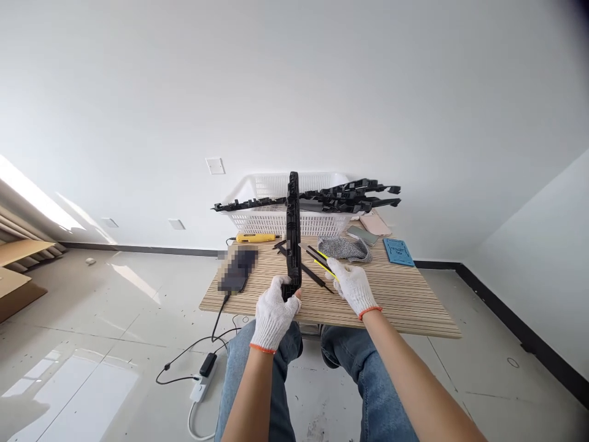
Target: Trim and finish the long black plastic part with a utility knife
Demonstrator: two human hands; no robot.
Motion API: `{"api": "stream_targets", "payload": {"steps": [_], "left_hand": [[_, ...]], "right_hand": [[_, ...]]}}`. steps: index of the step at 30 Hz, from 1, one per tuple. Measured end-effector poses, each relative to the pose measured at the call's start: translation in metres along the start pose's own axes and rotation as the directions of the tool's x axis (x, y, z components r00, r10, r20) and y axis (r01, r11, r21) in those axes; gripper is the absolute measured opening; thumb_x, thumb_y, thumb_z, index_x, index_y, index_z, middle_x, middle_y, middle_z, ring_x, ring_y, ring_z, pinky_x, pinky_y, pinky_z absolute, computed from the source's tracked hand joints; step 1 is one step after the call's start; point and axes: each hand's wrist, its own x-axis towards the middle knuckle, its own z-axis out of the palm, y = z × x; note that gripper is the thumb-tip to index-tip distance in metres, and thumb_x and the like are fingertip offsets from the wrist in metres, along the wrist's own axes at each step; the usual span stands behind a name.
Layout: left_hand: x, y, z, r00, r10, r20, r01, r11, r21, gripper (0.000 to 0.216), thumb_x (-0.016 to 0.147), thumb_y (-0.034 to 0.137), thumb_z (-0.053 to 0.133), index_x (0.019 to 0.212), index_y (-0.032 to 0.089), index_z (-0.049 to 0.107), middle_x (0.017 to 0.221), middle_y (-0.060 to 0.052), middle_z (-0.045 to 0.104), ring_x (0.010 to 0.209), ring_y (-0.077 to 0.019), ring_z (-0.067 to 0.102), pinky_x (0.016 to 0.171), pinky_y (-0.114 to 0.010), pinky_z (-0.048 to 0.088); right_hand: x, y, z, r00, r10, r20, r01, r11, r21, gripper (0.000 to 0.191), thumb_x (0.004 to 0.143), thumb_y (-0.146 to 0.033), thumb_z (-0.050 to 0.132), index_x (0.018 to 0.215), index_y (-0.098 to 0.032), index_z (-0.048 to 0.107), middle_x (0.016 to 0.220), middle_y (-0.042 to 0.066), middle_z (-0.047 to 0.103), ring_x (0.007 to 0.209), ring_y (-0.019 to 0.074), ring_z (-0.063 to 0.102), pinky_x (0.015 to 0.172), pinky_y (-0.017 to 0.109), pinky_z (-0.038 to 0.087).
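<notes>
My left hand (276, 310), in a white knit glove with an orange cuff, grips the lower end of a long black plastic trim part (293, 227) that stands nearly upright. My right hand (352, 285), gloved the same way, is closed around a yellow-and-black utility knife (324, 263). The knife's blade end points up and left, close to the right side of the black part; whether they touch I cannot tell. A black caliper (313, 277) lies on the table below the knife, partly hidden behind the black part.
Behind my hands a white basket (251, 222) holds more long black parts (354, 197) that jut past its rim. On the wooden table (405, 301) lie a yellow corded tool (255, 237), a blurred dark phone (238, 270), a grey cloth (343, 248) and a blue plate (398, 252). Cables run to a power strip (200, 388).
</notes>
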Motion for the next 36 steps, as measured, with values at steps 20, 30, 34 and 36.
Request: {"api": "stream_targets", "payload": {"steps": [20, 30, 34, 36], "left_hand": [[0.0, -0.001, 0.001, 1.0, -0.018, -0.009, 0.018, 0.999, -0.043, 0.027, 0.09, 0.038, 0.066, 0.114, 0.026, 0.064, 0.107, -0.005, 0.079, 0.106, -0.0277, 0.073, 0.084, -0.033, 0.048], [-0.001, -0.008, 0.007, 0.996, 0.042, -0.079, -0.05, 0.994, -0.1, 0.026, 0.093, 0.042, 0.057, 0.111, 0.024, 0.064, 0.096, -0.004, 0.078, 0.092, -0.0237, 0.071, 0.076, -0.031, 0.046], [-0.002, -0.01, 0.008, 0.998, 0.035, -0.06, -0.05, 0.963, -0.263, 0.041, 0.102, 0.052, 0.034, 0.106, 0.024, 0.064, 0.072, 0.0, 0.071, 0.068, -0.0195, 0.065, 0.066, -0.03, 0.043], [-0.002, -0.012, 0.008, 0.998, 0.036, -0.056, -0.052, 0.94, -0.337, 0.051, 0.104, 0.055, 0.023, 0.107, 0.024, 0.064, 0.069, 0.0, 0.068, 0.064, -0.0191, 0.063, 0.063, -0.03, 0.043]], "right_hand": [[0.005, 0.006, -0.008, 0.998, -0.059, 0.035, 0.059, 0.998, -0.012, 0.044, 0.073, -0.061, 0.069, 0.062, -0.021, 0.054, 0.043, -0.005, 0.045, 0.038, 0.0094, 0.04, 0.034, 0.021, 0.026], [0.0, 0.003, -0.011, 0.998, -0.047, -0.05, 0.048, 0.998, 0.027, 0.04, 0.072, -0.059, 0.07, 0.07, -0.021, 0.055, 0.047, -0.004, 0.049, 0.037, 0.0083, 0.04, 0.034, 0.02, 0.027], [-0.005, 0.002, -0.013, 0.997, -0.053, -0.049, 0.055, 0.997, 0.046, 0.042, 0.069, -0.06, 0.071, 0.077, -0.02, 0.061, 0.046, -0.005, 0.05, 0.035, 0.008, 0.035, 0.033, 0.021, 0.024], [-0.008, 0.002, -0.015, 0.998, -0.05, -0.026, 0.051, 0.997, 0.049, 0.042, 0.065, -0.058, 0.074, 0.078, -0.019, 0.063, 0.045, -0.005, 0.05, 0.035, 0.0082, 0.035, 0.033, 0.022, 0.024]]}}
